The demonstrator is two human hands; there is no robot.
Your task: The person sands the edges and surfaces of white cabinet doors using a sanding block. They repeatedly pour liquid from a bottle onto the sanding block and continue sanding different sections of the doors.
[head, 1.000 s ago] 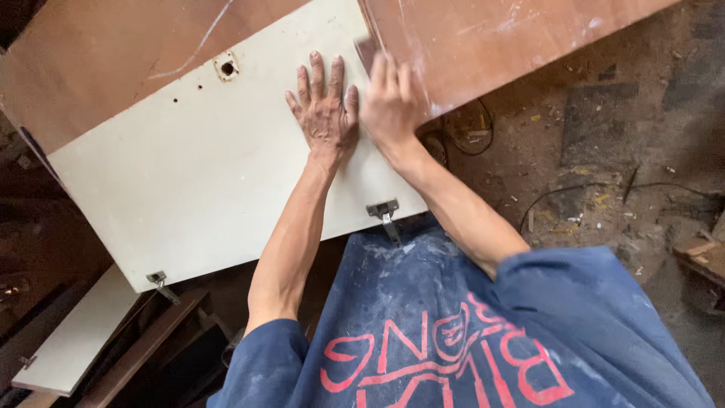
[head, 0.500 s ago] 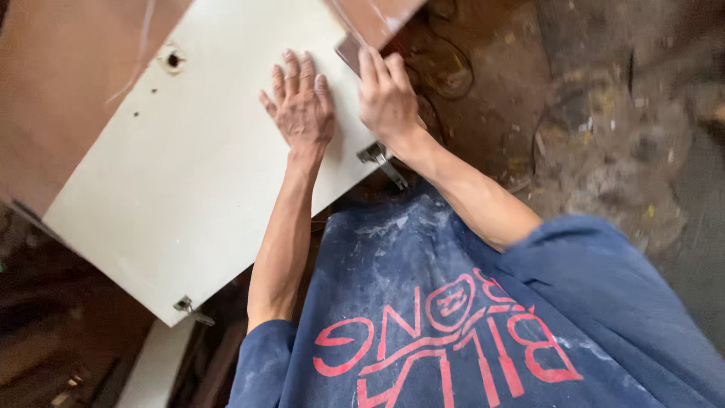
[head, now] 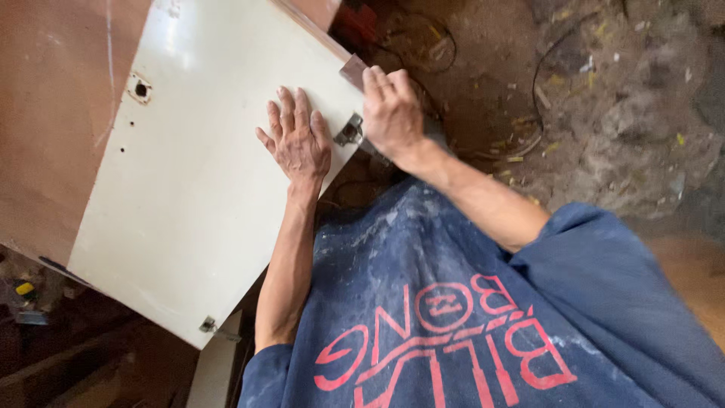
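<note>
The cream cabinet door (head: pixel 196 204) has swung steeper across the view, its hinged edge now under both hands. The left hand (head: pixel 298 143) lies flat on it, fingers spread, gripping nothing. The right hand (head: pixel 391 113) curls over the door's corner just beside the metal hinge (head: pixel 349 130), above the littered floor (head: pixel 604 113)
</note>
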